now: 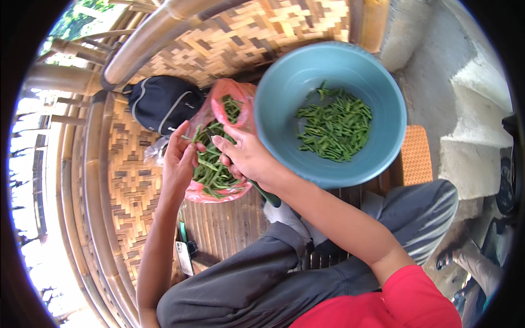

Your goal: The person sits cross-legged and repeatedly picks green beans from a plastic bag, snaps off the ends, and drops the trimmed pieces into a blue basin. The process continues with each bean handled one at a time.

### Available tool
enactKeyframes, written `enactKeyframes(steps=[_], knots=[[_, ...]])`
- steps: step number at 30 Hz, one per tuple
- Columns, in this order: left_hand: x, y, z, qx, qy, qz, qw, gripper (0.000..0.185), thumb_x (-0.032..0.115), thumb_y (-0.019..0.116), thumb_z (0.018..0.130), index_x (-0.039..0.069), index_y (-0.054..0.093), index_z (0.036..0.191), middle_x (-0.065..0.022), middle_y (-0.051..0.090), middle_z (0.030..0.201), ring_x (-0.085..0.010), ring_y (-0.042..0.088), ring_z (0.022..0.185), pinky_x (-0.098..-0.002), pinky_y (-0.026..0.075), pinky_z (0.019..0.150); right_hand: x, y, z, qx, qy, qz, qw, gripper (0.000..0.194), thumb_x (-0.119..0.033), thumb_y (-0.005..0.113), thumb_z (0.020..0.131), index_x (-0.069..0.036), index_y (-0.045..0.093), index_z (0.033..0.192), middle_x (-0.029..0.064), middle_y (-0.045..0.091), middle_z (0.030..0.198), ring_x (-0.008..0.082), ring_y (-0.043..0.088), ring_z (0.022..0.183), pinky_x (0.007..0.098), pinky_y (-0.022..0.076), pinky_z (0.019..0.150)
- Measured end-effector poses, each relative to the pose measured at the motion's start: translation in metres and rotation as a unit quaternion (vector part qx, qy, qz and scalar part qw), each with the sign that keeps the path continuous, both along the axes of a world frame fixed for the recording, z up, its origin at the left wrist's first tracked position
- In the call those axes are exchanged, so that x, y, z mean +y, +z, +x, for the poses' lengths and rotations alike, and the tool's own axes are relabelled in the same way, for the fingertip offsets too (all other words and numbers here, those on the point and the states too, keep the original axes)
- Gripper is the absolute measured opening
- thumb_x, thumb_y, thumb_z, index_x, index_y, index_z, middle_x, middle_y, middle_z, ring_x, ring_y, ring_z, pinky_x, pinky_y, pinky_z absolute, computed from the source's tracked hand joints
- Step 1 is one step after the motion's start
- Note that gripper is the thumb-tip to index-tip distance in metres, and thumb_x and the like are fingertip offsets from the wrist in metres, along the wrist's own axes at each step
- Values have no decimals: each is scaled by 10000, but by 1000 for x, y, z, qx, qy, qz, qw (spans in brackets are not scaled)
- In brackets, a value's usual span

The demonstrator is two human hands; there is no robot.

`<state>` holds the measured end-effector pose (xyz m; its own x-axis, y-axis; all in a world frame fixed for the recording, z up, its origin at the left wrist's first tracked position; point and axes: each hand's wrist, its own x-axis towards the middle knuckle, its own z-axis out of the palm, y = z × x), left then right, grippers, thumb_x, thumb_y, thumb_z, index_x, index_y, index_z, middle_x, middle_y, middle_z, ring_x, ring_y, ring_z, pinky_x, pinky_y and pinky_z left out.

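Between the thumb and fingers of my left hand (180, 151) is a green bean (197, 132), its tip pointing up. My right hand (246, 156) grips the dark green handle (267, 196) of what looks like a knife; its blade is mostly hidden by the hand and hard to make out. Both hands are above a red plastic bag (217, 197) filled with long green beans (211, 174). To the right of the bag, a large blue plastic basin (279, 106) holds many short cut bean pieces (334, 125) on its bottom.
Behind the bag, a dark backpack (164, 102) leans against the woven bamboo wall (254, 33). A phone (184, 257) lies beside my left forearm. An orange woven-patterned surface (416, 153) shows right of the basin, near concrete steps (467, 164). Another person's foot (445, 259) appears at lower right.
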<state>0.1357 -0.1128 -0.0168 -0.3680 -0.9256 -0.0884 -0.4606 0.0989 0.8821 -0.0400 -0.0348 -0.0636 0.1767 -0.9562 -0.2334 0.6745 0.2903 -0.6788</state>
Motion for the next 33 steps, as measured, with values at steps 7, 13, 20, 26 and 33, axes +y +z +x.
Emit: enactKeyframes(steps=[7,13,20,26,33], knots=[[69,17,-94,47,-167,152,973,583,50,524,996,72,223,1495,-66,645,911,-81,579,707,-219,476,625,76,1,-88,-22,-1,-22,1000,300,-286,534,1020,-34,621,1158,-59,469,621,10,357,491,202,274,431],[84,23,-109,-68,-117,162,977,197,76,604,964,15,557,1146,-51,662,902,-72,608,762,-219,477,606,108,-3,-99,-23,-53,4,998,408,-315,511,1029,-69,537,1353,-48,436,641,15,345,512,180,287,446],[98,16,-125,-95,-171,8,981,112,24,651,903,1,604,1002,-32,670,868,-50,584,756,-232,466,636,122,-7,-108,-33,-30,-20,999,510,-346,508,1025,-120,408,1471,-42,406,646,23,332,498,177,318,454],[102,12,-132,-90,-194,-128,968,143,-20,691,841,2,578,927,-74,637,880,-152,621,725,-270,499,646,123,-7,-110,-85,-20,-1,996,468,-284,514,1029,-123,430,1460,-44,431,641,21,355,494,177,310,443],[105,8,-134,-91,-219,-200,951,182,-59,698,787,12,565,889,-88,609,883,-219,627,758,-320,512,648,123,-9,-109,-70,-33,24,997,491,-333,518,1021,-93,440,1442,-49,416,645,15,333,489,174,304,448]])
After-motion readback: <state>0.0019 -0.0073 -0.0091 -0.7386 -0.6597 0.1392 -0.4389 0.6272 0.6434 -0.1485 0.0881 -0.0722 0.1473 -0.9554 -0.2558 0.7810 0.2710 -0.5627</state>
